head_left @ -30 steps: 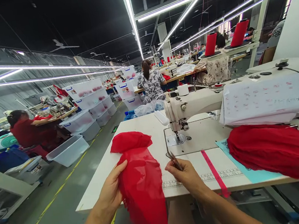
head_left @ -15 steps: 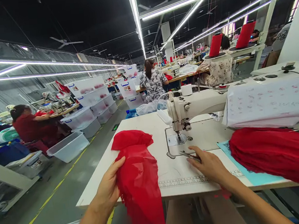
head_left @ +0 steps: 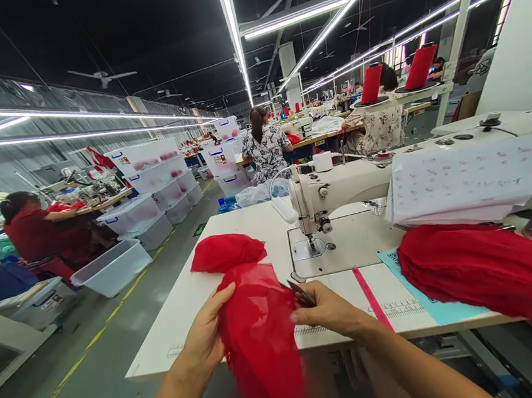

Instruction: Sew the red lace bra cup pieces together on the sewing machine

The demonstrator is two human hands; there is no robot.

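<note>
Red sheer fabric (head_left: 260,326) hangs over the table's front edge, its left side pinched in my left hand (head_left: 207,328). My right hand (head_left: 328,309) grips small dark scissors (head_left: 301,293), whose blades lie at the fabric's right edge. Another red piece (head_left: 228,252) rests on the white table (head_left: 182,309) just behind the held one. The sewing machine (head_left: 341,188) stands behind my right hand, its needle area apart from the fabric. A pink strip (head_left: 371,299) lies across the printed ruler, right of my right hand.
A long red fabric bundle (head_left: 473,269) lies on a light blue sheet (head_left: 453,309) at the right. Marked white paper (head_left: 463,178) hangs on the machine. Clear boxes (head_left: 129,213) and seated people (head_left: 264,142) are farther off.
My right hand has moved left with the scissors, from beside the needle plate to the fabric's edge. The pink strip now shows on the ruler. The view has shifted slightly right.
</note>
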